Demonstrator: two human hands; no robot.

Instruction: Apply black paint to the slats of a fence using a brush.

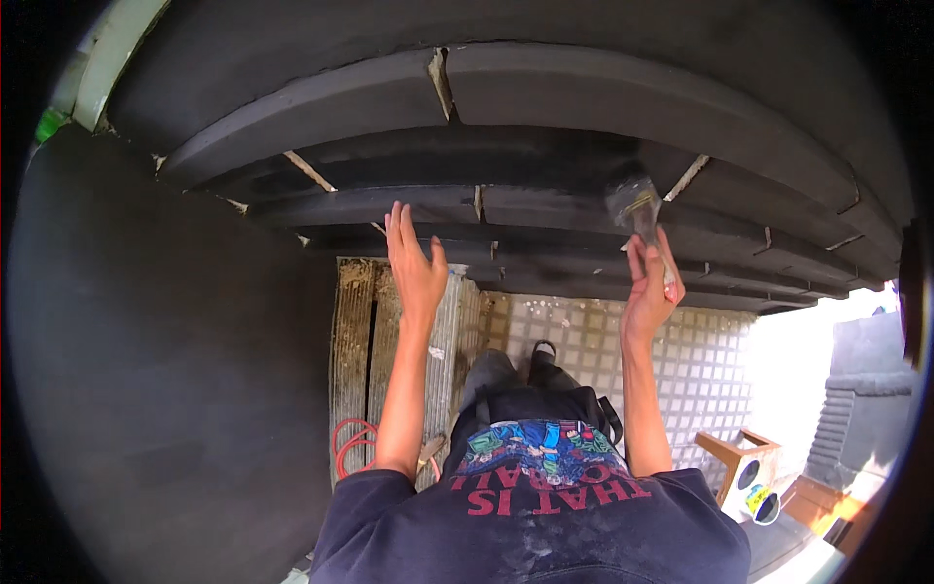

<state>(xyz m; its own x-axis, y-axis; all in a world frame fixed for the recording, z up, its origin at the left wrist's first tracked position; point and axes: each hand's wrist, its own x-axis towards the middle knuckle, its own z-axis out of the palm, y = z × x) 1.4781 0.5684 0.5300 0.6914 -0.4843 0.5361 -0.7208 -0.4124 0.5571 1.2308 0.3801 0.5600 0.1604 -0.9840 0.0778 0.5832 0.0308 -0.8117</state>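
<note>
The flat brush [637, 204] is located at the far right, bristles directed away from the person, in front of the dark stepped beams [555, 209]; from where I stand, bristle contact cannot be confirmed. The right hand [646, 304] grips the brush handle. The left hand [417, 280] is empty, fingers extended, near the beams; contact cannot be told. Left: dark wall [175, 360], ribbed panels [352, 341], red cord [346, 438]. Near right: wooden stool [718, 448] on tiled floor [696, 360].

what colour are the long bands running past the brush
Dark grey, nearly black: the bands near the brush show best in the head view.
</note>
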